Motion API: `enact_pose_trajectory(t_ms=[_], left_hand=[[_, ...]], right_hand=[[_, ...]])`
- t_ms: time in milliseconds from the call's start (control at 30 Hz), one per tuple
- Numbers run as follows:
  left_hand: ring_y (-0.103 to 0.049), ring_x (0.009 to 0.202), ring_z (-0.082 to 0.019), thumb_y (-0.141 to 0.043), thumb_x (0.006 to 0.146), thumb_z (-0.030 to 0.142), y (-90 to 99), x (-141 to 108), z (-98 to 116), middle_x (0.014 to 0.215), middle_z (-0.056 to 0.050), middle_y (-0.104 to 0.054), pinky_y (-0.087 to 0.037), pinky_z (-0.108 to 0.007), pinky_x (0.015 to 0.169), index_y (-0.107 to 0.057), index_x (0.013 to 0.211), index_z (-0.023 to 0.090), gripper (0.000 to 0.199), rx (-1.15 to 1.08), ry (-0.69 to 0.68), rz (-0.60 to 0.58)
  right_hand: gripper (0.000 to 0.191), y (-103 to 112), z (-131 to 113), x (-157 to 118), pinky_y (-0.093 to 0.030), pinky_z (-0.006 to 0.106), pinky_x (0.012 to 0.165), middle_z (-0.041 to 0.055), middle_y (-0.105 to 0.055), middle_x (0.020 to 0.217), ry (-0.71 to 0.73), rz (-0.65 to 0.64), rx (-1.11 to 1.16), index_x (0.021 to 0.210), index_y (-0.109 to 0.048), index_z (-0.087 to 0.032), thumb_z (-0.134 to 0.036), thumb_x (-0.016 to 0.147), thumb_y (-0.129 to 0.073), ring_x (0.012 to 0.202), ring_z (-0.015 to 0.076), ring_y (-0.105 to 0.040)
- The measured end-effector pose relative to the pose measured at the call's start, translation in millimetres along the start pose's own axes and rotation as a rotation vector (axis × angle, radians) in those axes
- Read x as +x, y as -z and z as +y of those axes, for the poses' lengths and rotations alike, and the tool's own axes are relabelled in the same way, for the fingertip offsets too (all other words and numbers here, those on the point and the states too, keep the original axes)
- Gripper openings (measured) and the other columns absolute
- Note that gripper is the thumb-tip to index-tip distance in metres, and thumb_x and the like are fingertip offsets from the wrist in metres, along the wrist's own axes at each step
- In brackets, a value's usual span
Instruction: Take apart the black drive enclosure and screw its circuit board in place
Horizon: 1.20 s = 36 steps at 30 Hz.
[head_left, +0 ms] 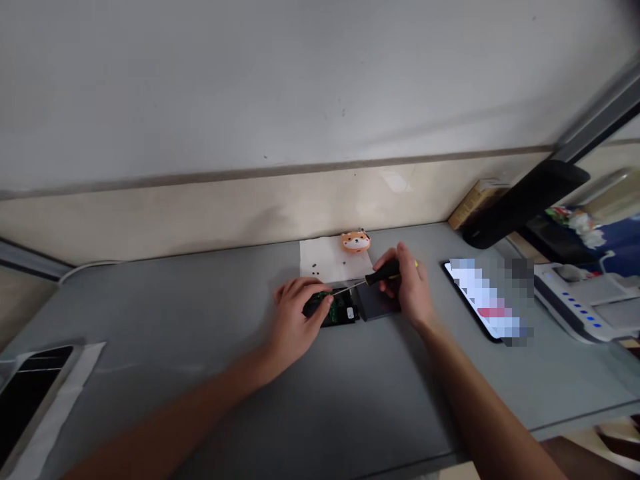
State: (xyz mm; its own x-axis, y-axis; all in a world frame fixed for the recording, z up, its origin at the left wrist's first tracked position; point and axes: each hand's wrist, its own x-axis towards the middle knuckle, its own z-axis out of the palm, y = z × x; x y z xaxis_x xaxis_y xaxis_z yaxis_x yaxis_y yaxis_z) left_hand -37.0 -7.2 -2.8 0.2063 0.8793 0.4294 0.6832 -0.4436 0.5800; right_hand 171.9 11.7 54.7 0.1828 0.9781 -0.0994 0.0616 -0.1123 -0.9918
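My left hand (296,313) presses down on a small black device with a green circuit board (339,311), lying on the grey desk (200,347). In my right hand (407,287) I grip a screwdriver (383,273) with a black and yellow handle; its thin shaft points left and its tip sits at the board. A flat dark grey cover plate (376,305) lies just right of the board, partly under my right hand. Behind them a white sheet of paper (330,261) carries a few tiny black screws (315,269).
An orange animal-shaped figure (356,241) sits at the paper's back edge. A phone (483,300) lies to the right, a black lamp head (525,200) hangs above it, and a white device with blue lights (583,300) is at far right. A dark tablet (25,393) lies at left.
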Motion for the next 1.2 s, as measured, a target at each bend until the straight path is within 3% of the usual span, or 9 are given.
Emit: enact_pose_trajectory(t_ms=[133, 333, 700, 1200], left_hand=[[-0.07, 0.097, -0.02, -0.056, 0.103, 0.029, 0.5, 0.6, 0.8, 0.099, -0.001, -0.076, -0.046, -0.041, 0.092, -0.074, 0.093, 0.027, 0.02, -0.013, -0.008, -0.004], [-0.068, 0.098, -0.021, -0.06, 0.1, 0.03, 0.5, -0.4, 0.9, 0.102, -0.002, -0.076, -0.046, -0.04, 0.092, -0.072, 0.1, 0.026, 0.013, 0.001, -0.025, 0.017], [-0.067, 0.097, -0.022, -0.062, 0.096, 0.028, 1.9, -1.1, 3.3, 0.098, -0.002, -0.075, -0.044, -0.04, 0.095, -0.07, 0.098, 0.025, 0.008, -0.029, -0.007, 0.054], [-0.068, 0.091, -0.02, -0.06, 0.098, 0.025, 1.2, -0.1, 2.4, 0.092, -0.001, -0.073, -0.045, -0.037, 0.088, -0.072, 0.093, 0.025, 0.013, -0.028, -0.066, 0.126]], right_hand=[[0.073, -0.5, -0.5, -1.1, -0.034, 0.021, 0.032, -0.0032, -0.048, 0.046, -0.023, -0.012, 0.008, 0.071, -0.062, -0.021, -0.093, 0.072, -0.051, 0.04, 0.0109, -0.04], [0.074, -0.4, 1.6, 0.1, -0.035, 0.021, 0.036, -0.0029, -0.048, 0.045, 0.054, -0.008, 0.032, 0.069, -0.062, -0.02, -0.093, 0.074, -0.049, 0.04, 0.0096, -0.039], [0.072, 0.1, 6.8, 3.1, -0.029, 0.021, 0.032, -0.0031, -0.046, 0.046, 0.032, 0.027, 0.052, 0.069, -0.062, -0.022, -0.092, 0.075, -0.047, 0.039, 0.0106, -0.039], [0.072, -0.6, 6.5, 2.9, -0.03, 0.022, 0.035, -0.003, -0.047, 0.044, 0.067, 0.025, 0.089, 0.067, -0.061, -0.022, -0.093, 0.072, -0.05, 0.04, 0.0103, -0.038]])
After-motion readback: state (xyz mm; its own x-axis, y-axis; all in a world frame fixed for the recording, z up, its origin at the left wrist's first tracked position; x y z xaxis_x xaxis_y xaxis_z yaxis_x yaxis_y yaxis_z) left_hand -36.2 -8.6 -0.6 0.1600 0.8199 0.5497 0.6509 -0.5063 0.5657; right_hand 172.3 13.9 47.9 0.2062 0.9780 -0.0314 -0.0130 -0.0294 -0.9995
